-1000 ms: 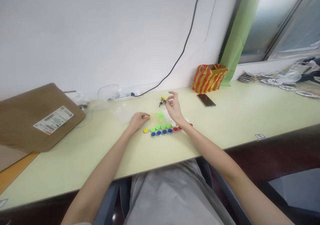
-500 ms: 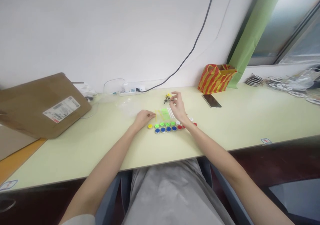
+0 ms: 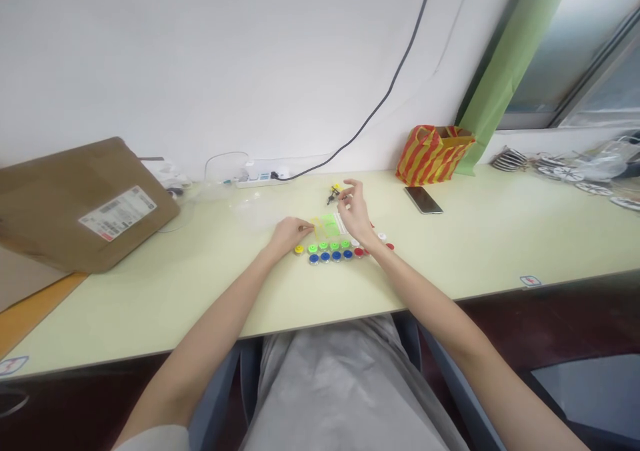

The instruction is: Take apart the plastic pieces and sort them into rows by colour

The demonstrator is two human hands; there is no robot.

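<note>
My left hand (image 3: 289, 233) rests on the pale green desk (image 3: 210, 284) with its fingers curled, pinching the end of a thin yellow strip (image 3: 315, 226). My right hand (image 3: 355, 212) hovers just above the desk, thumb and forefinger pinched on a small dark piece (image 3: 333, 195) with a yellow bit on it. Between and below the hands lie two rows of small round caps (image 3: 336, 251): yellow, green, blue, white and red. Flat green and white strips (image 3: 330, 223) lie behind the caps.
A brown cardboard parcel (image 3: 80, 204) with a label lies at the left. A white power strip (image 3: 260, 173) and black cable run along the wall. A phone (image 3: 423, 199), a red-and-yellow striped bag (image 3: 433, 152) and wheel-like parts (image 3: 555, 167) sit to the right.
The camera view has shifted slightly to the left and up. My left hand has crept a little right along the yellow strip; my right hand keeps its pinch.
</note>
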